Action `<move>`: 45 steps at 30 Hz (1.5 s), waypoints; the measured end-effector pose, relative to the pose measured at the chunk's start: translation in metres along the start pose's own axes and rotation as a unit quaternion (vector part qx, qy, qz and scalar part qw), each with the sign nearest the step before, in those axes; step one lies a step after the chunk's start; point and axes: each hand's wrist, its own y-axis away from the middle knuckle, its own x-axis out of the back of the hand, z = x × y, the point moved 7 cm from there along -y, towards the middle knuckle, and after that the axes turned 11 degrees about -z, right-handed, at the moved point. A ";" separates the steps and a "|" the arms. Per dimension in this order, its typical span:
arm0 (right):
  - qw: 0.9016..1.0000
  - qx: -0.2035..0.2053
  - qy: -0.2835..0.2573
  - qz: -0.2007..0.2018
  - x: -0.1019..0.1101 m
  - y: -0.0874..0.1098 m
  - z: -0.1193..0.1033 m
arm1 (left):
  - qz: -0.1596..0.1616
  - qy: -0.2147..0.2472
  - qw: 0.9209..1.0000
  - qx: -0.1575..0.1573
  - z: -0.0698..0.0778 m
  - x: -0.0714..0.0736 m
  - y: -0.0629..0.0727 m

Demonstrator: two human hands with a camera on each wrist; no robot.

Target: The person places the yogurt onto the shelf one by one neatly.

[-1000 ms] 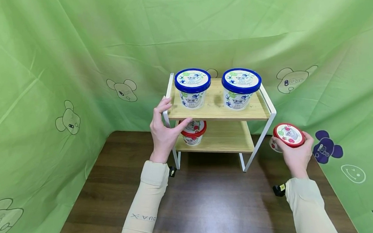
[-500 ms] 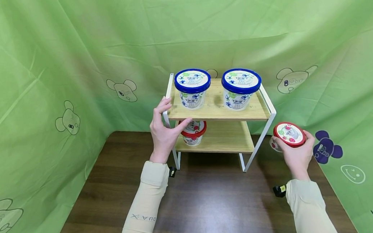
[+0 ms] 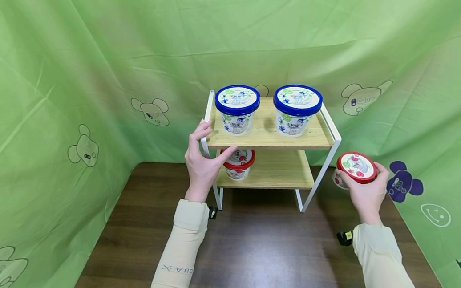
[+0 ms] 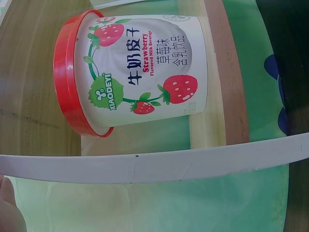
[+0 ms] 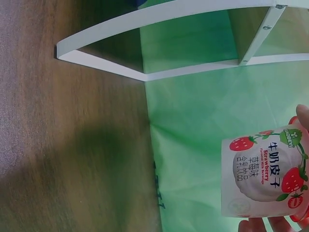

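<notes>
A small two-tier shelf rack (image 3: pixel 271 134) with pale wooden boards and a white frame stands by the green cloth. My left hand (image 3: pixel 201 166) grips its upper left corner, fingers at the frame and thumb along the board's front edge. Off the rack's right side, my right hand (image 3: pixel 368 192) holds a red-lidded strawberry milk tub (image 5: pixel 263 176) around its lid end. The tub appears upright and raised off the floor. Another red-lidded strawberry tub (image 4: pixel 145 67) sits on the lower board, just under my left thumb.
On the upper board stand a blue-lidded tub (image 3: pixel 238 110) at the left and a second blue-lidded tub (image 3: pixel 298 110) at the right. Green printed cloth (image 3: pixel 127 48) hangs behind and at both sides. Beneath lies a dark wooden floor (image 3: pixel 258 258).
Nearly everything keeps its place. The tub in my right hand shifts only very slightly; the left hand stays on the rack.
</notes>
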 end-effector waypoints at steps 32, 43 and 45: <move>0.999 0.028 -0.004 0.019 0.006 0.007 -0.021 | 0.003 -0.001 1.000 0.008 0.004 0.001 -0.001; 0.999 0.035 -0.009 0.020 0.007 0.011 -0.028 | 0.001 -0.004 1.000 0.004 0.003 0.001 -0.001; 0.999 0.036 -0.008 0.021 0.007 0.012 -0.029 | 0.004 -0.003 1.000 0.001 0.007 0.001 -0.002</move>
